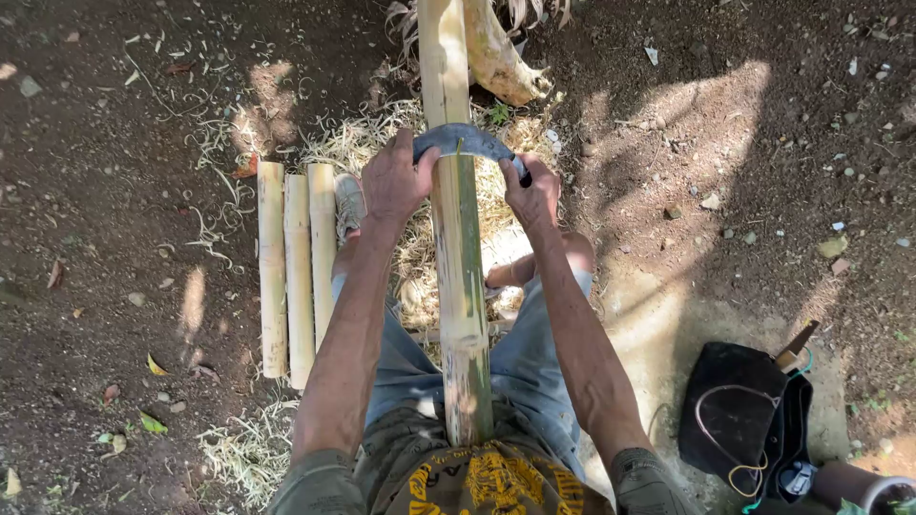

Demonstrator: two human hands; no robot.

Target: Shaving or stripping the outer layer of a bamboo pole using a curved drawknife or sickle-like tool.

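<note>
Gripping a curved blade (468, 143) at both ends, left hand (394, 183) and right hand (530, 194) closed around it, across a bamboo pole (460, 257) lying between the knees; handle probably hidden under right fingers.

bamboo pole (458, 248): smooth, partly scraped wood | curved blade (468, 141): dull grey metal | ground (114, 114): rough dirt | bag (730, 405): black matt cloth
</note>
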